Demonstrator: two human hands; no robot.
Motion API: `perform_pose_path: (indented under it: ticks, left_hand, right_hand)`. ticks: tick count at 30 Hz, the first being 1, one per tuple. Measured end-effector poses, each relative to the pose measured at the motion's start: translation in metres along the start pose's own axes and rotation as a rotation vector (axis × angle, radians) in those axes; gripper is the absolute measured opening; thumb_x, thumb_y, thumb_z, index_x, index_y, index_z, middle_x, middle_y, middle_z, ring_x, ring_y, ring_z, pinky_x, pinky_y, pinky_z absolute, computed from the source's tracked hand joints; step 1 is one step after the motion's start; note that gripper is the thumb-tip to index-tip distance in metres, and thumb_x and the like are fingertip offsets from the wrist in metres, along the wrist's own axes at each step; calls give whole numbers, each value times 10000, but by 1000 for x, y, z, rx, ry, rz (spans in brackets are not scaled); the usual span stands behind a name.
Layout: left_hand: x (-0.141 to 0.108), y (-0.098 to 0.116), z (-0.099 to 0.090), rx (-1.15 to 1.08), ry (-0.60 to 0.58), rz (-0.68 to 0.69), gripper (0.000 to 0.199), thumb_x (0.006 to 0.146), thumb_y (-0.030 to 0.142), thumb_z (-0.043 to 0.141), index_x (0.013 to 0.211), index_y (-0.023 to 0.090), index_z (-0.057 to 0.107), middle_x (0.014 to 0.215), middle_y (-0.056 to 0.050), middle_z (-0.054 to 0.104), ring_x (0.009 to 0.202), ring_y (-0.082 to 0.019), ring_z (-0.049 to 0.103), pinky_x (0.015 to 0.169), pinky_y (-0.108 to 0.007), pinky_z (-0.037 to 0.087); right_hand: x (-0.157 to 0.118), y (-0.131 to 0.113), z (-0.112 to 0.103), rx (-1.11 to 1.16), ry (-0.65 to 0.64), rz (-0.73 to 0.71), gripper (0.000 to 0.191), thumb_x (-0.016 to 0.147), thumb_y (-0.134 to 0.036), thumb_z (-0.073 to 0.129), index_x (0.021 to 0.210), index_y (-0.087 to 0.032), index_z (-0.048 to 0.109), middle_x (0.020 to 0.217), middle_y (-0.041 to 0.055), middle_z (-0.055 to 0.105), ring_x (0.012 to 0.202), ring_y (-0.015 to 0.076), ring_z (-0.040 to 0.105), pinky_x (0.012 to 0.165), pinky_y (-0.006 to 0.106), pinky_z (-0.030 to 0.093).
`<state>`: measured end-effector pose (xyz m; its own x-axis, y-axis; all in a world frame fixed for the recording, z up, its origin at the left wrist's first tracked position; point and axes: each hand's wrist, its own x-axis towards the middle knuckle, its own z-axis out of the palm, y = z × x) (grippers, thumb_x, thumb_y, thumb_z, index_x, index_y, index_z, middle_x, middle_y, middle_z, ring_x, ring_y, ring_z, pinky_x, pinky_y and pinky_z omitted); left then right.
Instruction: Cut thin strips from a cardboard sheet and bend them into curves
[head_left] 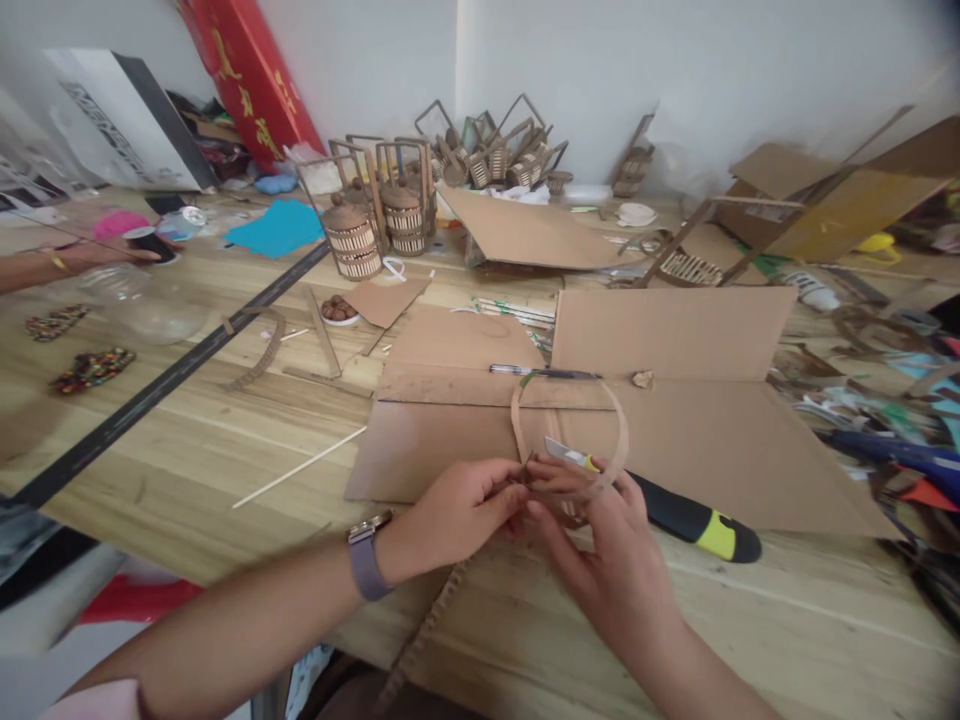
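1. At the lower centre of the frame, the left hand, wearing a watch on a grey-purple strap, is pinching the thin tan strip bent into a round loop at its lower left edge, thumb and forefinger closed together
2. The right hand is meeting it just right of centre, its fingers touching the loop's lower right side; their tips are overlapping the left hand's, so I cannot tell whether they are clamping
3. The loop itself is standing up around the centre of the frame, in front of the folded brown cardboard sheet
4. A brown corrugated strip is hanging below the left hand, toward the bottom edge
5. A black-and-yellow utility knife with its blade out is lying behind the right hand, pointing up and left
6. A slim dark pen is resting on the cardboard behind the loop
7. At the upper left, a co-worker's hand is reaching in above a clear plastic jar
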<state>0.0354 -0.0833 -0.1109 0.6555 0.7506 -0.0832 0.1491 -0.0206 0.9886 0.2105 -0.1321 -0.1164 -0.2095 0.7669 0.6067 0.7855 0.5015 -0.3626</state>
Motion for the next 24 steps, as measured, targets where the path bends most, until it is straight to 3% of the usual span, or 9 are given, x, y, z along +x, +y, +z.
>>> perform_pose_path:
  ticks: [6, 15, 24]
  left_hand:
    - [-1, 2, 0, 54, 17, -9, 299, 971, 357, 463, 934, 128, 651, 739, -24, 630, 675, -146, 595, 618, -222, 437]
    - [-2, 5, 0, 64, -2, -14, 263, 966, 260, 455, 884, 133, 670, 742, -17, 666, 660, -117, 601, 605, -192, 427]
    - [0, 4, 1, -29, -5, -5, 299, 968, 362, 495, 1022, 124, 667, 851, -48, 703, 691, -131, 624, 616, -207, 449]
  right_hand:
    - [1, 3, 0, -36, 8, -46, 63, 945, -197, 546, 985, -245, 554, 991, 38, 768, 984, 200, 714, 992, 411, 372]
    - [3, 1, -5, -7, 22, 11, 71, 970, -237, 495, 996, -259, 557, 956, 11, 777, 939, 192, 727, 966, 404, 397]
    - [2, 1, -3, -11, 33, 2, 68, 962, -234, 513, 1013, -254, 553, 967, 20, 775, 958, 192, 721, 949, 408, 408]
